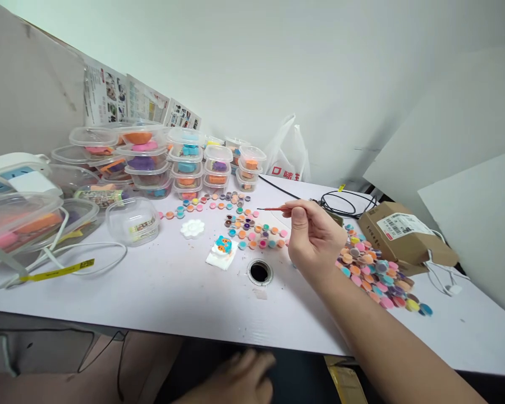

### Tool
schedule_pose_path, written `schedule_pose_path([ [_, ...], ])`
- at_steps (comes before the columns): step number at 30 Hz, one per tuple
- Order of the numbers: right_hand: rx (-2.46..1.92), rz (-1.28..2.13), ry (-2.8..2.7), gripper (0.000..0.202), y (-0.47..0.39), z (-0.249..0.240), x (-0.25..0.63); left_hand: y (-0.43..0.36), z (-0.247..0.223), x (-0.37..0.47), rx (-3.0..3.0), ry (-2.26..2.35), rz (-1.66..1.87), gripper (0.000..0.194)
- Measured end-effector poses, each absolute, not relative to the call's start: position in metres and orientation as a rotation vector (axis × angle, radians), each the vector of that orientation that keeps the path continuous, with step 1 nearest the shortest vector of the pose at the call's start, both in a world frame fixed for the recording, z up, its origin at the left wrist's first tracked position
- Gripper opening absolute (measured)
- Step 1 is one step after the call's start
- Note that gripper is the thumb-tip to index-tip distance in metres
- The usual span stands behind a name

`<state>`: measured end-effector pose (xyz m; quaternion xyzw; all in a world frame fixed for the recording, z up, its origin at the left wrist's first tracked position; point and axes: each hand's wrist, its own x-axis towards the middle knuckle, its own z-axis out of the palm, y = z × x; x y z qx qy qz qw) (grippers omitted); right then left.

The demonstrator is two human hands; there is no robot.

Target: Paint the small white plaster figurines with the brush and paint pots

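My right hand [315, 235] is closed on a thin red paintbrush [274, 209], raised above the table with its dark tip pointing left. Below the brush lie strips of small paint pots [258, 230] in many colours. A small turquoise and orange painted figure [223, 244] rests on a folded white tissue [219, 261], left of the table's round hole. Behind it is a white flower-shaped palette [192, 228]. My left hand [242, 379], blurred, is low in front of the table edge; its fingers look apart and hold nothing visible.
Stacked clear plastic boxes [187, 167] with coloured contents line the back left. A large heap of paint pots [374, 275] lies beside a cardboard box [404, 233] at right. Black cable [348, 203], a white plastic bag [288, 151] and the round table hole [260, 272] are around.
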<state>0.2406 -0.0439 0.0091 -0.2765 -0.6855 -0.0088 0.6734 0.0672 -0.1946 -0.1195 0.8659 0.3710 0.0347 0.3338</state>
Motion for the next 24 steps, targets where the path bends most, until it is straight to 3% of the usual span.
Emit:
schedule_pose_path([
  [3, -0.622, -0.052, -1.57, 0.016, -0.045, 0.01, 0.241, -0.189, -0.16, 0.06, 2.213, 1.043, -0.145, 0.092],
  [4, -0.624, -0.063, -1.579, 0.016, -0.045, 0.01, 0.241, -0.188, -0.165, 0.055, 2.172, 1.075, -0.17, 0.097],
  [12, -0.668, -0.006, -1.549, 0.015, -0.036, 0.006, 0.245, -0.197, -0.155, 0.042, 2.022, 1.259, -0.24, 0.106],
  [14, -0.684, -0.009, -1.56, 0.015, -0.036, 0.005, 0.246, -0.201, -0.164, 0.043, 2.052, 1.224, -0.242, 0.096],
  [17, -0.696, -0.001, -1.576, 0.014, -0.038, 0.006, 0.245, -0.205, -0.175, 0.046, 2.034, 1.331, -0.178, 0.054],
  [24, -0.689, -0.1, -1.622, 0.02, -0.082, 0.043, 0.238, -0.215, -0.156, 0.05, 2.044, 1.277, -0.034, 0.031],
])
